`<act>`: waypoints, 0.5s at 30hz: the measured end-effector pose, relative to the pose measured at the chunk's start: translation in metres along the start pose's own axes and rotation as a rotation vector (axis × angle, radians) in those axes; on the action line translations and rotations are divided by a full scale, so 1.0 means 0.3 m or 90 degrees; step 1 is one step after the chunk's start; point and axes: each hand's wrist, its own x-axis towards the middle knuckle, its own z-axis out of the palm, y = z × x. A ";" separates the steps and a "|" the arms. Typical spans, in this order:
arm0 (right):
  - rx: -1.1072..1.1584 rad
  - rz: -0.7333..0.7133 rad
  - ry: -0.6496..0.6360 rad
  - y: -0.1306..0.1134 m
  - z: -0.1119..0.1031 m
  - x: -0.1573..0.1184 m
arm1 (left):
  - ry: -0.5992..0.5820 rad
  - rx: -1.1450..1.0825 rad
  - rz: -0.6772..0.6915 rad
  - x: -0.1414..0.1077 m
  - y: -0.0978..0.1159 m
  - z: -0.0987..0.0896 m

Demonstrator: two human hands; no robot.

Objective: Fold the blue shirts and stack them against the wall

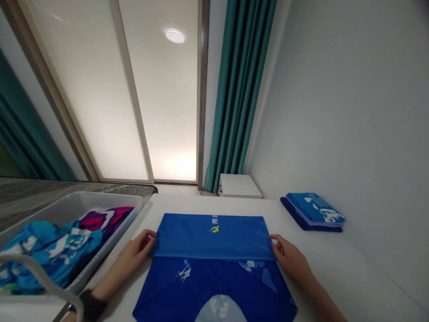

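A blue printed shirt lies partly folded in front of me, its far part turned over into a lighter blue band with white characters and a yellow mark. Two slanted folds run down its sides, and a pale round patch shows at the near edge. My left hand, with a black band on the wrist, pinches the left edge of the folded band. At the opposite edge, my right hand grips the cloth between thumb and fingers. Both hands rest low, close to the table.
The shirt lies on a white table. Folded garments are stacked at the right by the wall. On the left, a grey bin holds crumpled clothes, with a pale curved bar before it. A white cabinet stands beyond.
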 end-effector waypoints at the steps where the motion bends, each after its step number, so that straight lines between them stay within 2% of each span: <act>1: -0.001 -0.009 0.001 -0.007 -0.008 0.010 | -0.001 -0.010 -0.004 0.012 0.003 -0.006; 4: -0.032 -0.029 0.035 -0.060 -0.027 0.043 | -0.004 -0.034 -0.009 0.065 0.009 -0.016; 7: -0.045 -0.088 0.034 -0.172 -0.022 0.066 | 0.019 -0.049 -0.012 0.133 0.001 -0.008; 11: -0.024 -0.294 -0.050 -0.407 0.022 0.055 | 0.062 -0.040 -0.003 0.194 -0.025 0.014; 15: -0.052 -0.480 -0.085 -0.680 0.096 0.012 | 0.065 -0.054 0.030 0.187 -0.049 0.024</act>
